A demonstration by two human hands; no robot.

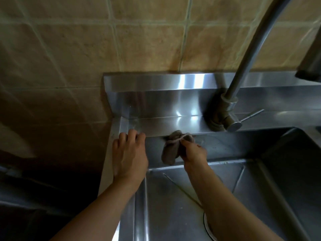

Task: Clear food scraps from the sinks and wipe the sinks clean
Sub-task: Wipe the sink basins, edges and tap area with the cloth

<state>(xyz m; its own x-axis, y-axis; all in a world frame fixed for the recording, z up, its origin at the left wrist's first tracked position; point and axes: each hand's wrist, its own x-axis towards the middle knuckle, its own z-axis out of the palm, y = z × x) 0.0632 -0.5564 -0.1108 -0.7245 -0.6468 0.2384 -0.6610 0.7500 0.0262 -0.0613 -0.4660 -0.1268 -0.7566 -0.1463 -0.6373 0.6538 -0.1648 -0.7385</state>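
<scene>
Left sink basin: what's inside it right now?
In the sink basin, bare steel with creases toward a drain ring, largely hidden by the right forearm. No scraps visible. The right hand holds a grey cloth against the back wall.

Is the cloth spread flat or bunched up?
Bunched: the right hand grips the cloth in a wad against the sink's back wall.

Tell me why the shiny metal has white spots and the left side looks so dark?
Head view: light glares off the steel ledge behind the sink; the floor at left lies in shadow; the wide lens bends the wall tiles; the cloth in the right hand looks slightly blurred.
</scene>
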